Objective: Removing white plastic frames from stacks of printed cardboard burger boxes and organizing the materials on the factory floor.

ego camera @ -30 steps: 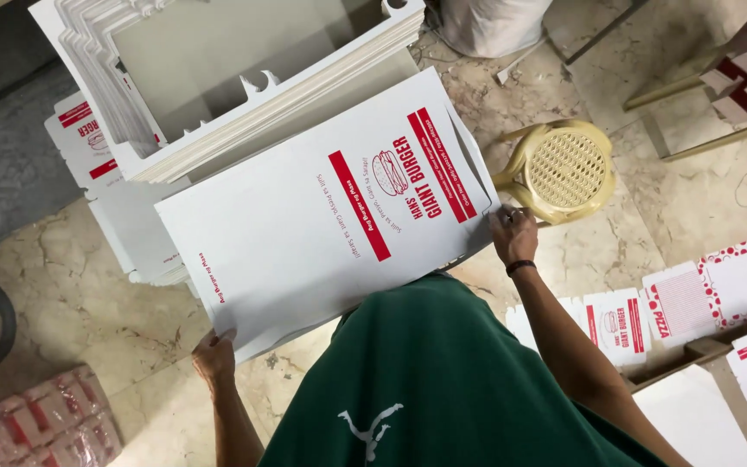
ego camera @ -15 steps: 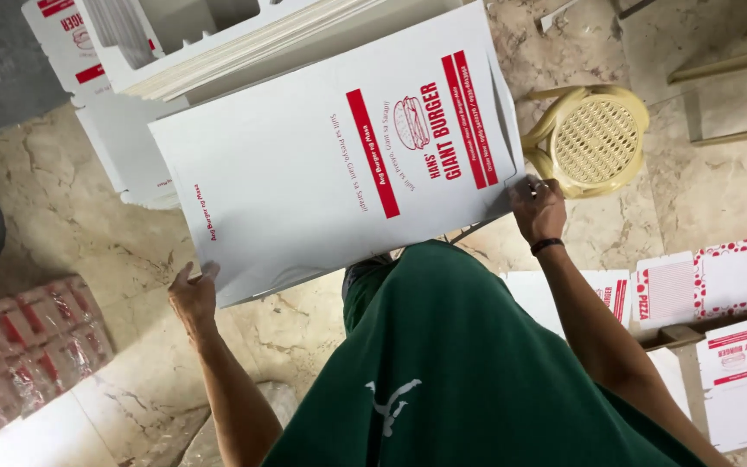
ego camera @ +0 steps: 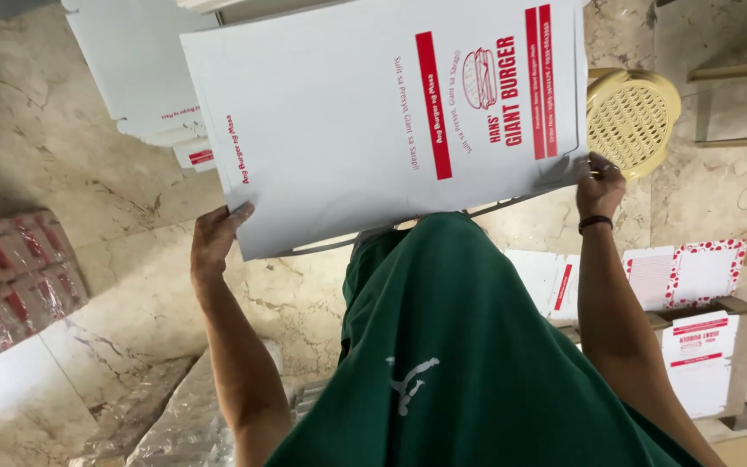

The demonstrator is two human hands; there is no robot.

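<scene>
Flat white box sheet (ego camera: 339,130) lifted nearer — left hand (ego camera: 214,242), right hand (ego camera: 599,186) clamped on its corners

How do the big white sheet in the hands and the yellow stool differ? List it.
The white cardboard sheet is flat, while the yellow stool is round with a lattice top. The sheet is held up by the left hand and right hand; the stool stands on the floor. The sheet bears red print; the stool is plain. The sheet looks far wider.
</scene>
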